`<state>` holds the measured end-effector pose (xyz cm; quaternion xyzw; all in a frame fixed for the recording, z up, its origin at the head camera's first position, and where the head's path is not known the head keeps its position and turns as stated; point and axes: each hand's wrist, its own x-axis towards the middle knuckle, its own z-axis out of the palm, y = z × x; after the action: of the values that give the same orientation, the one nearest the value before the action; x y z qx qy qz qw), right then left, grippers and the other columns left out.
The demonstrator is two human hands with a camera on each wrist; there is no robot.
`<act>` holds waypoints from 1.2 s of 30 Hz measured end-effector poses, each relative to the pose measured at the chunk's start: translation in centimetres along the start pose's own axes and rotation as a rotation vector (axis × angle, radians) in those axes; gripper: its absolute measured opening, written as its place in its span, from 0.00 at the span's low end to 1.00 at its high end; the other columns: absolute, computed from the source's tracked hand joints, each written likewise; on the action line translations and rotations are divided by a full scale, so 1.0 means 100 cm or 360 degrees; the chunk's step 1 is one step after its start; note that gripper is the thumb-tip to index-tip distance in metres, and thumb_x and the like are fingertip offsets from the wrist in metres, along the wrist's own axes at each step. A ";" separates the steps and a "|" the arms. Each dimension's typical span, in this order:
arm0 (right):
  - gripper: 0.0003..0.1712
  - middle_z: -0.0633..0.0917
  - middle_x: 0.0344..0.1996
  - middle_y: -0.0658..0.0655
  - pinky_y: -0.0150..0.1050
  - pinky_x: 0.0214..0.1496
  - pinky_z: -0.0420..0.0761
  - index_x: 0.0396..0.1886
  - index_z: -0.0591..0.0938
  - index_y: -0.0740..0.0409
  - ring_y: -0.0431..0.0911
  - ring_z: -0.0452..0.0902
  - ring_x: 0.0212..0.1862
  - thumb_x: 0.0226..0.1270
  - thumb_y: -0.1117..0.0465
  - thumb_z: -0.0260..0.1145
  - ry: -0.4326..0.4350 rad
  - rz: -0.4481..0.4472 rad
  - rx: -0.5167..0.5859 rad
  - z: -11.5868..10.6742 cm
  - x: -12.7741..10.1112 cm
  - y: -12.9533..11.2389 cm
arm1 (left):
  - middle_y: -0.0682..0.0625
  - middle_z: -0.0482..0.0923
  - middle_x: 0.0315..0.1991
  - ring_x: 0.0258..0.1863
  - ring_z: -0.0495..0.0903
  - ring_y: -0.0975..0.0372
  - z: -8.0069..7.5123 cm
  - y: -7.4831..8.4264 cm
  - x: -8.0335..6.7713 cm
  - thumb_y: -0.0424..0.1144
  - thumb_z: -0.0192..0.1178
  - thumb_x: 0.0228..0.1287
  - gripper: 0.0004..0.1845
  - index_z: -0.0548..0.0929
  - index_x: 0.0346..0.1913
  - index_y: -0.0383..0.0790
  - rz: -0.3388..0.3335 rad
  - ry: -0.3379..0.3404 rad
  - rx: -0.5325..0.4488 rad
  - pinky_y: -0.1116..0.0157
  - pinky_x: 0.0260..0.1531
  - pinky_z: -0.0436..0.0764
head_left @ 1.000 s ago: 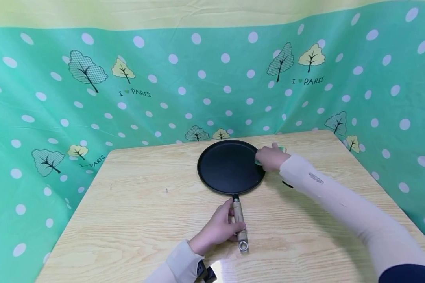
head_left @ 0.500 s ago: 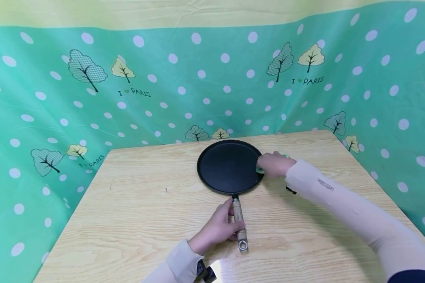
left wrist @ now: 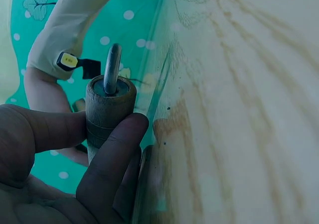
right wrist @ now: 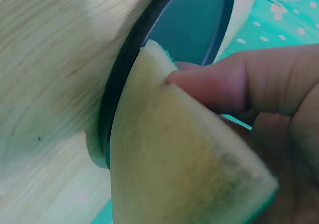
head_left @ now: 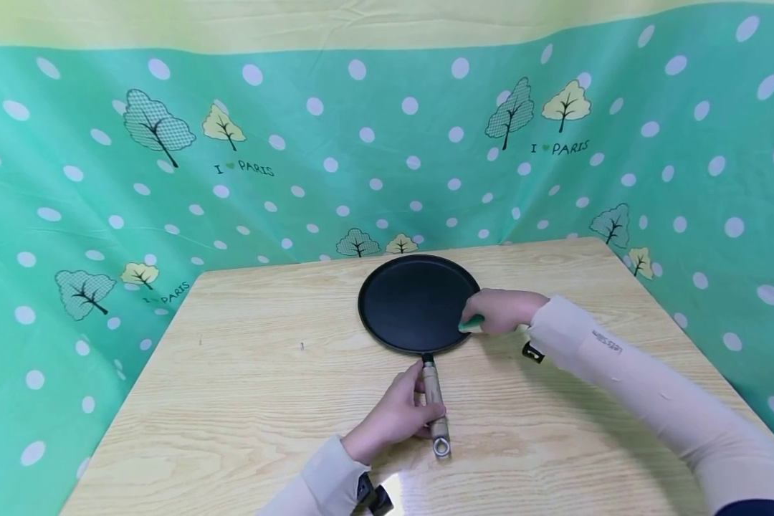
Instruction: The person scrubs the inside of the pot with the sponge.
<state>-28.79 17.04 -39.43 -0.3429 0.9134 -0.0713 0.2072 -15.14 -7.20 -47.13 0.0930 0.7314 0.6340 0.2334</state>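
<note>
A flat round black pan (head_left: 413, 301) lies on the wooden table (head_left: 245, 373), its wooden handle (head_left: 435, 401) pointing toward me and ending in a metal ring (head_left: 441, 448). My left hand (head_left: 396, 416) grips that handle; the left wrist view shows fingers curled round the handle (left wrist: 107, 112) just below the ring (left wrist: 112, 69). My right hand (head_left: 499, 309) holds a green and yellow sponge (head_left: 471, 324) against the pan's near right rim. In the right wrist view the sponge (right wrist: 169, 159) is pinched under my thumb and touches the pan's rim (right wrist: 124, 64).
A green dotted cloth (head_left: 297, 158) with tree prints walls in the table at the back and both sides. Bare tabletop lies left of the pan and near the front edge (head_left: 529, 459).
My right hand has slid the sponge along the pan's right rim, from the far right edge toward me. The left hand has kept its grip on the handle.
</note>
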 end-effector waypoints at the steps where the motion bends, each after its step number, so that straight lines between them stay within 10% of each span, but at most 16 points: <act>1: 0.26 0.86 0.58 0.63 0.57 0.71 0.82 0.59 0.86 0.66 0.61 0.78 0.65 0.64 0.79 0.59 -0.0003 -0.0022 0.0011 0.000 0.000 0.000 | 0.35 0.65 0.55 0.35 0.85 0.54 0.000 0.000 0.000 0.24 0.64 0.69 0.49 0.45 0.83 0.28 -0.0001 -0.0002 0.0002 0.58 0.29 0.95; 18: 0.27 0.85 0.61 0.55 0.39 0.55 0.81 0.62 0.87 0.55 0.49 0.77 0.57 0.66 0.73 0.58 -0.0111 -0.0179 0.0316 -0.001 0.000 0.002 | 0.35 0.65 0.55 0.34 0.84 0.54 0.000 0.001 0.000 0.25 0.64 0.70 0.46 0.49 0.83 0.28 0.0006 -0.0023 0.0017 0.59 0.29 0.95; 36: 0.27 0.82 0.67 0.55 0.54 0.76 0.76 0.64 0.86 0.54 0.55 0.72 0.72 0.68 0.72 0.59 -0.0166 -0.0424 0.0620 0.013 0.021 -0.010 | 0.38 0.72 0.48 0.28 0.84 0.57 -0.002 0.000 0.001 0.23 0.64 0.69 0.35 0.63 0.75 0.26 0.0065 -0.0060 0.0037 0.57 0.28 0.95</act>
<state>-29.03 14.90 -41.01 -0.4173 0.8172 -0.2549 0.3051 -15.27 -7.33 -47.14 0.1225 0.7321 0.6284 0.2329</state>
